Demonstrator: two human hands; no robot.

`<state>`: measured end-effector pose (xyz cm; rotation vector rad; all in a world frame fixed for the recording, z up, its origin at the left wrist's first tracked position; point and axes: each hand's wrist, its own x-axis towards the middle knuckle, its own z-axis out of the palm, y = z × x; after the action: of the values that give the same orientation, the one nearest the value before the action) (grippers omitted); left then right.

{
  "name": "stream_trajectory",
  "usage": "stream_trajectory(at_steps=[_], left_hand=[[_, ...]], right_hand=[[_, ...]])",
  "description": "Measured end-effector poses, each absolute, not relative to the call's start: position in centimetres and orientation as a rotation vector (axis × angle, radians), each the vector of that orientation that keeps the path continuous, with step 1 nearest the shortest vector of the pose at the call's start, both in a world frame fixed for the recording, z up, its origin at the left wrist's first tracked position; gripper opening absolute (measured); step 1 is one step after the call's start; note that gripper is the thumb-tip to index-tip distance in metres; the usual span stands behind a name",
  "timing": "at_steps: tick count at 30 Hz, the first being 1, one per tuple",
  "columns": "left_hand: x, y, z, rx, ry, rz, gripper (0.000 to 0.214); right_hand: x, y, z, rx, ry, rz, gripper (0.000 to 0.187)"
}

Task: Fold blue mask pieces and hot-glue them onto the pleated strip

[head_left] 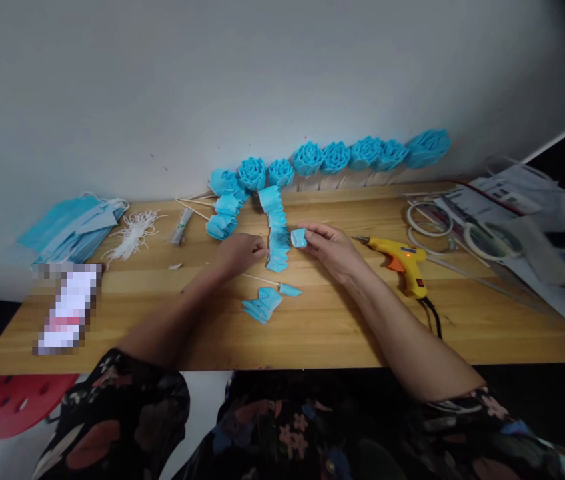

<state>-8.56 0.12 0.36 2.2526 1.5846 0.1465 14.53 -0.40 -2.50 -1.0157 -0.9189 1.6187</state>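
My right hand (333,249) pinches a small folded blue petal (298,238), seemingly of mask fabric, between thumb and fingers. To its left runs an overlapping row of blue petals (277,230) on the wooden table. My left hand (241,255) is closed at the left side of that row; whatever its fingers may hold is hidden. Just below the hands lie a thin stick with a blue rolled tip (290,290) and a few loose blue petals (262,305). More stacked blue petals (221,225) sit beyond my left hand.
Several blue fabric roses (308,158) on sticks lean along the wall. A yellow glue gun (405,261) with a lit light lies right of my right hand. Scissors (490,241) and papers are farther right. Blue masks (72,230), white cords (135,235) and a phone (68,310) are left.
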Motion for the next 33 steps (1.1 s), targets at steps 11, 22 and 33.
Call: stream_trajectory(at_steps=[11,22,33], left_hand=[[-8.1,-0.1,-0.7,2.258,1.439,0.269,0.027],[-7.4,-0.5,-0.7,2.09,1.361,0.55,0.031],[-7.5,-0.5,-1.0,1.312,1.143,0.543,0.057]], right_hand=[[13.7,-1.1,-2.1,-0.928,-0.933,1.679,0.042],[12.9,-0.1,-3.1,-0.918,-1.023,1.563,0.037],[12.6,-0.1,-2.9,-0.812,-0.921,1.603,0.043]])
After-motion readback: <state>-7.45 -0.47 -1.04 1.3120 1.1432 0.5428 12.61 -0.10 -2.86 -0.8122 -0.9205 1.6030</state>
